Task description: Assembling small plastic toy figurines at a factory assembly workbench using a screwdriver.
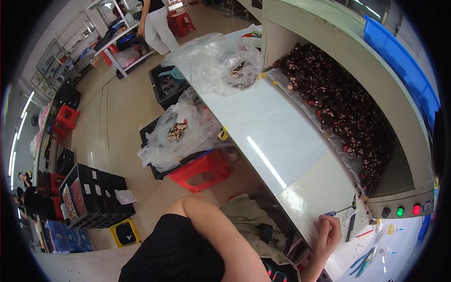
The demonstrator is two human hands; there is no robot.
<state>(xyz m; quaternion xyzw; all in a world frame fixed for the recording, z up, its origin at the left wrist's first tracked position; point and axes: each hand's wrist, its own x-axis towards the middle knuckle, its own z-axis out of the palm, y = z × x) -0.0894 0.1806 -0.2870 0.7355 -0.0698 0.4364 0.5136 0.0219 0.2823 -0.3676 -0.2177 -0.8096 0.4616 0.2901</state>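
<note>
Right hand [329, 235]: over the near end of the bench [305, 199], fingers loosely curled, nowhere near spread. Can't tell if it's actually gripping anything.
Left hand: no clue, it's out of view. Only the left forearm [230, 239] shows, running off the bottom, so no idea how open it is or what it's got.
Blue tool [327, 215]: near end of the bench, right at the right fingertips. Held or just lying there, I honestly can't say.
Pile [338, 108]: big heap of dark bits with pale and red ones mixed in, inside the booth [338, 21] along the bench's right side.
Bags: one clear bag [206, 61] on the far end of the bench with some bits in it; another bag [157, 150] in a tub off the bench's left side, also with bits. Red stool [202, 174] under that tub.
Near-end clutter: pliers [361, 265] and a small bottle [392, 229], past the hand at the bench's near end.
Progress: some bits are bagged, way more lie loose in the booth, so I'd guess plenty is left. Can't tell whether the bagged ones are finished or waiting, and I see no bit clearly in the right hand.
</note>
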